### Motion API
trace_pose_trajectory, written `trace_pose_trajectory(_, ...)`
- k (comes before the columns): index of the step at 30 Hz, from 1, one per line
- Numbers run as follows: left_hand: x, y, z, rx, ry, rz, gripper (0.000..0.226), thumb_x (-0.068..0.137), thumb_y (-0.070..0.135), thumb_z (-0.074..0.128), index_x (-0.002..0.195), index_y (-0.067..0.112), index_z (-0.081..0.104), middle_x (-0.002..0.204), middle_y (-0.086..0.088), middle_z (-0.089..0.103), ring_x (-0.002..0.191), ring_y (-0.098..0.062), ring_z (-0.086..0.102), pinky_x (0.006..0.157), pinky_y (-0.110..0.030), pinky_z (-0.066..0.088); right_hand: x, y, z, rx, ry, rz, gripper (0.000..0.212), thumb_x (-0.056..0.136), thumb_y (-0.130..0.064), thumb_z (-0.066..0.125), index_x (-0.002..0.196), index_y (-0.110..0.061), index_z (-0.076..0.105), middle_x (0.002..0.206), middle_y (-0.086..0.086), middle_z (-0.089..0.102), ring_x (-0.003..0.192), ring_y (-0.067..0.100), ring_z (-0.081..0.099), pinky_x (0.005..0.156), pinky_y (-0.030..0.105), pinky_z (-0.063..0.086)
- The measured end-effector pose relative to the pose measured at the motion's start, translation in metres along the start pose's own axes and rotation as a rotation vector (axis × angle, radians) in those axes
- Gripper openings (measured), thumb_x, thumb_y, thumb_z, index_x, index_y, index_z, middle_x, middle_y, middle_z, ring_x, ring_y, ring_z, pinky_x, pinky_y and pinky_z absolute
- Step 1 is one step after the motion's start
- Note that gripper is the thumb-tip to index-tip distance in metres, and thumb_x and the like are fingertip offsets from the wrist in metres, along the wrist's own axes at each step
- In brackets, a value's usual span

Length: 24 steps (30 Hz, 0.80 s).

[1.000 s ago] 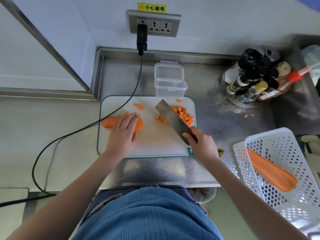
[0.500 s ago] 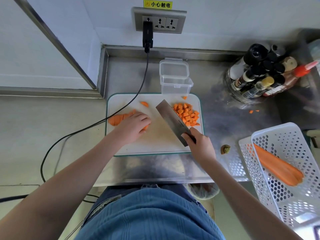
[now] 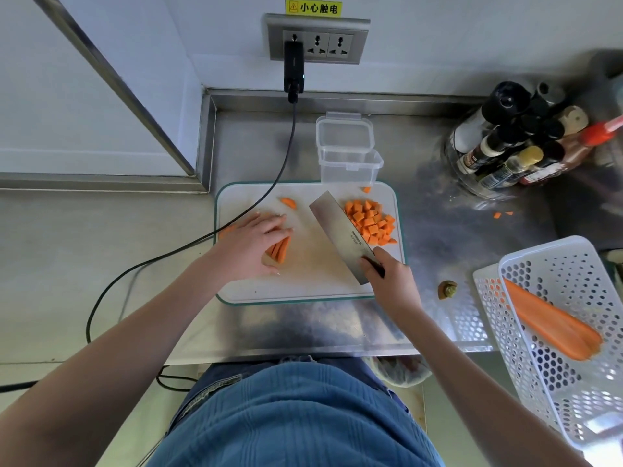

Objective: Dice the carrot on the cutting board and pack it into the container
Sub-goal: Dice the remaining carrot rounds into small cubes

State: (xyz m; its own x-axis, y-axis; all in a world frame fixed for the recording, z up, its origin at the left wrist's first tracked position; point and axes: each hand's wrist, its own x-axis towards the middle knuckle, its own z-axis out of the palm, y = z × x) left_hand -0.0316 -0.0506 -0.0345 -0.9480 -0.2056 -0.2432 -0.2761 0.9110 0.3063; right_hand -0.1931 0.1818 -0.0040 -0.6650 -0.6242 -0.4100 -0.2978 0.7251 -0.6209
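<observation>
The carrot sticks (image 3: 280,249) lie on the left part of the cutting board (image 3: 303,288), side by side, and my left hand (image 3: 251,244) rests over them with the fingers bent down on top, so only their near ends show. I judge them stiff and light, with wet cut faces that can slide on the smooth board, and long thin sticks like these can roll or spread apart under the blade. The good place to hold them is from above, near the end away from the cut, with my fingertips tucked back. My right hand (image 3: 392,281) is closed around the dark handle of the cleaver (image 3: 340,230), whose broad blade is tilted across the middle of the board, between the sticks and the pile of carrot dice (image 3: 371,220) on the right part. The dice are small and loose, so I think that to scoop them on the flat blade is easier than to pinch them. One stray carrot piece (image 3: 289,202) lies near the far edge of the board. The clear container (image 3: 349,163) stands just behind the board with its lid open toward the wall, and I see nothing inside it. At my right, the white basket (image 3: 526,332) holds another whole peeled carrot (image 3: 553,325).
</observation>
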Motion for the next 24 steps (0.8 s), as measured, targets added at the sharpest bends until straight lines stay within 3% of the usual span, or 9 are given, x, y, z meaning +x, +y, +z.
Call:
trace_pose_trajectory(2, 0.003, -0.001, -0.004, 0.013, 0.018, 0.009, 0.080, 0.074, 0.037, 0.076, 0.142, 0.020, 0.037, 0.152, -0.001, 0.030, 0.140, -0.018, 0.025, 0.116, -0.031, 0.007, 0.000, -0.001, 0.001, 0.017, -0.008, 0.009, 0.019, 0.097, -0.029, 0.050, 0.082, -0.017, 0.049, 0.068, -0.006, 0.051, 0.058, 0.013, 0.043, 0.052, 0.030, 0.032)
trace_pose_trajectory(8, 0.010, -0.006, -0.002, -0.041, 0.088, -0.022, 0.067, 0.065, 0.025, 0.083, 0.124, 0.008, 0.057, 0.131, -0.014, 0.055, 0.132, -0.025, 0.040, 0.115, -0.038, 0.017, -0.001, 0.001, 0.003, 0.025, -0.018, 0.011, 0.022, 0.096, -0.029, 0.050, 0.077, -0.022, 0.044, 0.070, -0.003, 0.051, 0.058, 0.012, 0.041, 0.051, 0.028, 0.031)
trace_pose_trajectory(14, 0.006, -0.012, -0.003, 0.042, 0.102, -0.003, 0.083, 0.063, 0.031, 0.084, 0.134, 0.007, 0.048, 0.144, -0.008, 0.042, 0.139, -0.024, 0.027, 0.116, -0.039, 0.013, -0.004, -0.007, 0.013, -0.093, -0.019, 0.036, 0.016, 0.098, -0.031, 0.046, 0.087, -0.019, 0.047, 0.076, 0.006, 0.052, 0.067, 0.025, 0.051, 0.055, 0.035, 0.042)
trace_pose_trajectory(17, 0.003, -0.015, -0.004, 0.066, 0.119, -0.011, 0.071, 0.066, 0.025, 0.083, 0.128, 0.007, 0.054, 0.141, -0.009, 0.046, 0.138, -0.025, 0.030, 0.115, -0.042, 0.015, -0.010, -0.019, 0.025, -0.112, -0.035, 0.043, 0.019, 0.100, -0.028, 0.040, 0.092, -0.012, 0.046, 0.073, 0.010, 0.055, 0.065, 0.031, 0.054, 0.056, 0.041, 0.047)
trace_pose_trajectory(21, 0.007, -0.015, -0.003, 0.050, 0.148, 0.001, 0.056, 0.065, 0.018, 0.083, 0.116, 0.007, 0.063, 0.132, -0.012, 0.054, 0.134, -0.029, 0.037, 0.112, -0.043, 0.019, -0.012, -0.029, 0.041, -0.089, -0.020, 0.060, 0.021, 0.100, -0.024, 0.040, 0.085, -0.010, 0.040, 0.068, 0.009, 0.052, 0.058, 0.028, 0.047, 0.046, 0.031, 0.029)
trace_pose_trajectory(24, 0.008, -0.012, -0.003, 0.024, 0.163, 0.016, 0.053, 0.063, 0.021, 0.084, 0.111, 0.007, 0.066, 0.129, -0.014, 0.056, 0.132, -0.031, 0.040, 0.111, -0.046, 0.022, -0.013, -0.032, 0.045, -0.068, -0.025, 0.069, 0.022, 0.101, -0.024, 0.040, 0.083, -0.010, 0.040, 0.068, 0.007, 0.051, 0.054, 0.021, 0.044, 0.044, 0.029, 0.026)
